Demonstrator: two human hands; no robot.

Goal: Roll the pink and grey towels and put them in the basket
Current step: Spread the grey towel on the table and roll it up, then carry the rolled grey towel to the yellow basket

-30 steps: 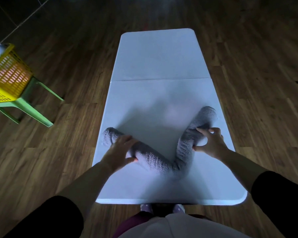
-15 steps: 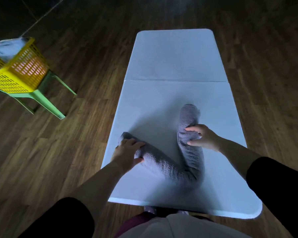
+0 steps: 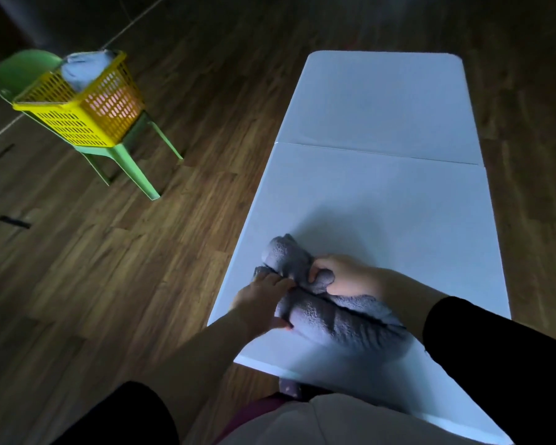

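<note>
Left hand and right hand both grip the grey towel. Left fingers are curled over the near limb of the roll, with the thumb at its near side. Right fingers are curled round the far limb, and the knuckles bunch the fabric. The hands are close together, almost touching across the roll.

Towel state: rolled into a tube and doubled over, so the two limbs lie side by side and touch along a dark seam. The free ends point far-left, just past the fingertips. The bend end points near-right and runs under the right forearm, so it's partly hidden by the black sleeve.

Towel location: on the white folding table, on the near half, left of centre and near the left edge. It lies flat on the surface.

The yellow mesh basket is well apart, far-left, sitting on a green plastic chair on the wooden floor. A pale cloth bundle pokes above the rim at the far corner. Something pinkish shows through the mesh of the right wall, but I can't tell what it is.

Lighting is dim and the edges are soft.
</note>
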